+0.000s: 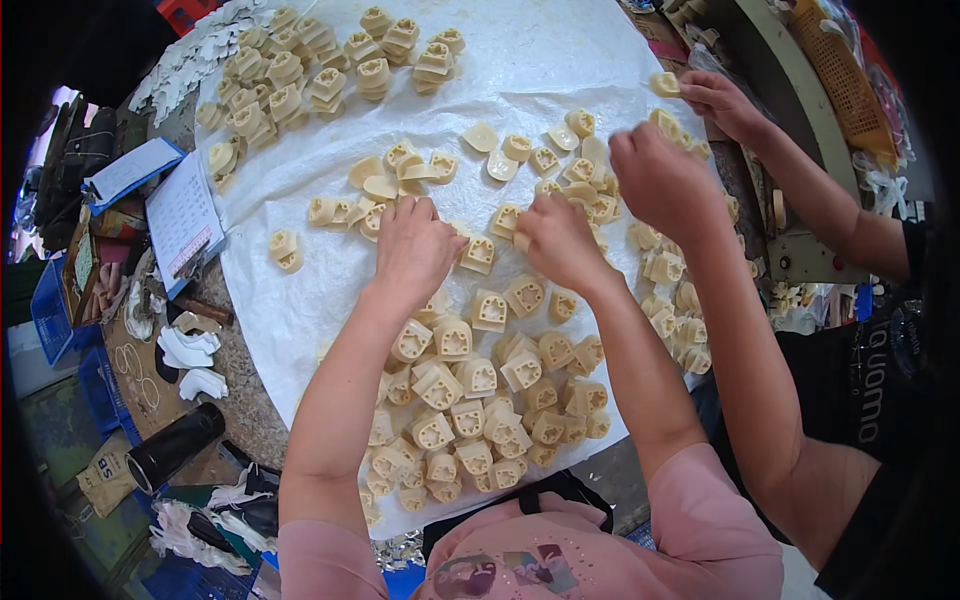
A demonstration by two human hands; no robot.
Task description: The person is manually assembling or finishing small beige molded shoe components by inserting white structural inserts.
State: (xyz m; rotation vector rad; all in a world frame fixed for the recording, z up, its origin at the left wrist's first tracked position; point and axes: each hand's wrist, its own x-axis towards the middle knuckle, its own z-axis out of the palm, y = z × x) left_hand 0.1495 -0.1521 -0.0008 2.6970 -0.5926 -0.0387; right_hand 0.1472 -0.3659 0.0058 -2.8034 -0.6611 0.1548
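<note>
Cream-coloured moulded plastic pieces, rounded blocks with recessed openings, cover much of a white sheet. My left hand is closed, knuckles up, beside a small cluster of pieces; a block lies just right of its thumb. What its fingers hold is hidden. To the right, my right hand is closed with a cream piece at its fingertips. Another block sits close to that hand. Several loose blocks lie between my forearms.
A co-worker's hands work at the right, one pinching a cream piece. Stacked blocks stand at the far left. More blocks crowd the near edge. Papers and a black cylinder lie left of the white sheet.
</note>
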